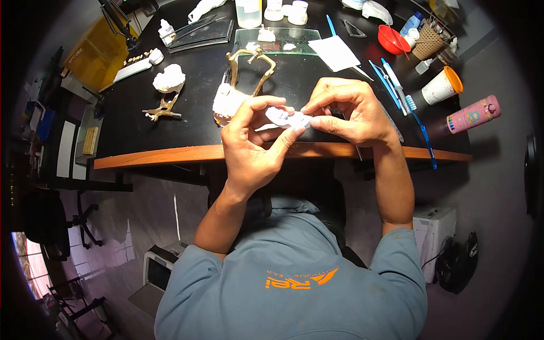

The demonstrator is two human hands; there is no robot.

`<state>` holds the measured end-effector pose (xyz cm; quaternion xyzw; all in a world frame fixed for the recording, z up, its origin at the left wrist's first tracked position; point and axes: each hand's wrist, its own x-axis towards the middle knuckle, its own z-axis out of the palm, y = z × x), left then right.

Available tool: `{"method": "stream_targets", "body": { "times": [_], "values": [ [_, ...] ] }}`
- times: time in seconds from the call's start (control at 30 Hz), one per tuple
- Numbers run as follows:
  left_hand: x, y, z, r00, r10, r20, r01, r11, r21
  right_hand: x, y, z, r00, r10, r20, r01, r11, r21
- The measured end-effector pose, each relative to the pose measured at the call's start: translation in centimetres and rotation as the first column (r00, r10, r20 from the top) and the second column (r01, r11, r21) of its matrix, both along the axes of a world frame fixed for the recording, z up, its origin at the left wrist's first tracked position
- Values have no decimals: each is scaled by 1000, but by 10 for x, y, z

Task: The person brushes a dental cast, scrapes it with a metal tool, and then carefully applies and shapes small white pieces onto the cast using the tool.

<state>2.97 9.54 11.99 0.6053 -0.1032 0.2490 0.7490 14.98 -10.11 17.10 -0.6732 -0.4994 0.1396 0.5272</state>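
My left hand (pixel 252 141) is closed around a small white piece that looks like a plaster dental model (pixel 277 116), gripped between thumb and fingers above the desk's front edge. Thumb and forefinger of my right hand (pixel 354 113) pinch together at the right end of this piece. Whether they hold something small there is hidden. Just behind my left hand stands a brass-coloured dental articulator (pixel 266 76) with a white plaster cast (pixel 226 102) at its base. Farther left, another white cast (pixel 169 78) sits on a separate brass-coloured articulator part (pixel 163 107).
A glass slab (pixel 300 48) lies behind the articulator, beside a white paper pad (pixel 334 55). To the right are a blue toothbrush (pixel 422 130), a red bowl (pixel 392 41), a white-and-orange cup (pixel 442 86) and a pink bottle (pixel 475 114). A clear bottle (pixel 249 14) stands at the back.
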Motion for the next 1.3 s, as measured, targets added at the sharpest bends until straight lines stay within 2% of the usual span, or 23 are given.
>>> {"method": "stream_targets", "body": {
  "times": [0.13,0.53,0.6,0.83,1.03,1.13,1.3],
  "values": [
    [1,0,-2,1000,-4,22,4,1000,7,-2,2,0,998,21,-63,-19,999,31],
    [0,2,-5,998,-29,57,25,996,83,-2,3,-2,999,22,-34,-21,999,35],
    [-1,3,-4,997,-46,58,40,993,112,-2,2,-1,999,23,-37,-22,1000,17],
    [1,0,-4,998,-12,56,9,999,53,-2,1,1,999,32,-38,-33,999,-14],
    [1,-1,-5,998,4,61,-8,997,70,-7,3,4,990,-17,-138,6,997,-81],
    [1,0,-4,999,-2,52,-1,998,68,-3,1,0,998,19,-53,-23,997,-71],
    [1,-1,-6,998,-6,56,2,997,71,-2,1,1,1000,24,-7,-24,999,-43]
  ]
}}
